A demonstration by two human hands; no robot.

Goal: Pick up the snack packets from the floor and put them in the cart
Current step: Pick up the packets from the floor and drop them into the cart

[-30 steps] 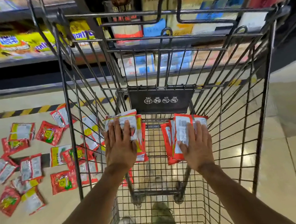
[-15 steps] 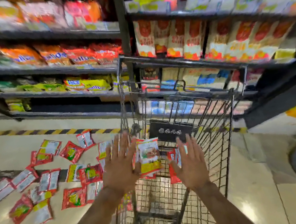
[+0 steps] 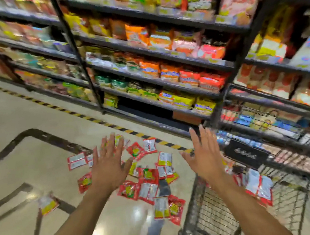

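Arms, bare to the elbow, reach forward from the bottom edge of our view. The left grip [image 3: 108,167] is wide, with fingers straight and spread and the palm turned down, and it holds nothing. The right grip [image 3: 204,158] is wide in the same way and is also empty.

We see the left grip in front of a scatter of small red, yellow and white snack packets [image 3: 164,159] lying on the glossy beige tiled floor [image 3: 18,109]. We cannot tell how high above them it is. The right grip shows over the left rim of a black wire shopping cart [image 3: 211,219], which stands just right of the scatter. A few packets of the same kind [image 3: 260,186] lie inside the cart, near a black plaque [image 3: 245,155] on its far end. One lone packet [image 3: 47,204] lies on the floor well to the left of the rest.

Dark inlaid lines [image 3: 38,134] curve across the floor. Yellow-and-black striped tape [image 3: 81,115] runs along the foot of tall dark metal shelves [image 3: 161,56] packed with bright bags. The view is tilted and blurred, so we cannot read any print.
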